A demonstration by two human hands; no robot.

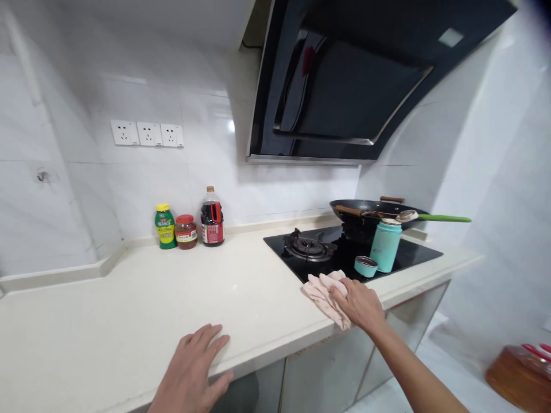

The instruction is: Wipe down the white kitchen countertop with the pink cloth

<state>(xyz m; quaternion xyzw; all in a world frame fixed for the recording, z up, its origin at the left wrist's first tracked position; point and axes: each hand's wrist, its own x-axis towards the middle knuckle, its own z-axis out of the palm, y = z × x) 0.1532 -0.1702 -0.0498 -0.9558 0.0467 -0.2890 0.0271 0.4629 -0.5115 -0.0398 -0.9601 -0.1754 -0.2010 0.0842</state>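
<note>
Gripping a pale pink cloth (323,293), the right hand (360,301) has its fingers bent upon it; the cloth lies crumpled on the bench (163,310), at the near corner of the black stove (282,251), and reaches the front edge. The left hand (191,367) is opened, its fingers somewhat spread, and holds nothing; whether it touches the bench, I cannot tell. Near the right hand, a turquoise flask (385,249) stands upright, with a turquoise cup (365,268) just beside it.
</note>
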